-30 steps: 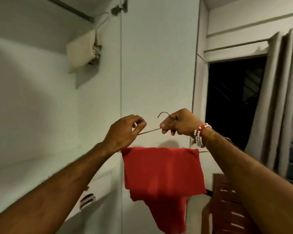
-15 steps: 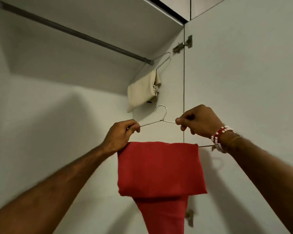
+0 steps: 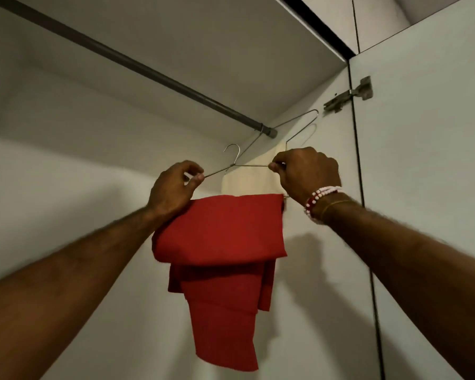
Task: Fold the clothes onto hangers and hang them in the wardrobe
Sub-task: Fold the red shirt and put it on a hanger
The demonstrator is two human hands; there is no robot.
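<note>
Wardrobe (image 3: 66, 187) fills the view, seen from below: pale back wall, top panel overhead. Door (image 3: 428, 187) stands open at R, its edge running top to bottom.

Rail (image 3: 121, 58), dark, runs diag. from upper L to its end socket near the R side wall.

Both forearms reach up from the bottom corners toward the middle.

Red cloth (image 3: 220, 231) is folded over the bottom bar of the hanger (image 3: 247, 165). It hangs in layers, a broad fold on top and a narrower strip lowest, in mid-air in front of the back wall and well below the rail.

L hand (image 3: 173, 187) pinches the hanger's L sloping wire btwn thumb & forefinger, other fingers curled. Its wrist touches the cloth's top L corner.

R hand (image 3: 305, 171) grips the R wire w/ curled fingers. The bar's R end peeks out just under that wrist.

Cream cloth (image 3: 247, 182) hangs behind the red one, mostly hidden by it and the hands.

2nd hanger (image 3: 296, 120), thin wire, sits hooked on the rail right by the socket and carries the cream cloth.

The held hanger's hook (image 3: 232, 152) points up btwn the hands, apart from the rail and not on it.

Hinge (image 3: 348, 94), metal, joins door & side wall up high.

Bracelets (image 3: 321, 196), red & white beads plus a thin gold band, on the R wrist.
</note>
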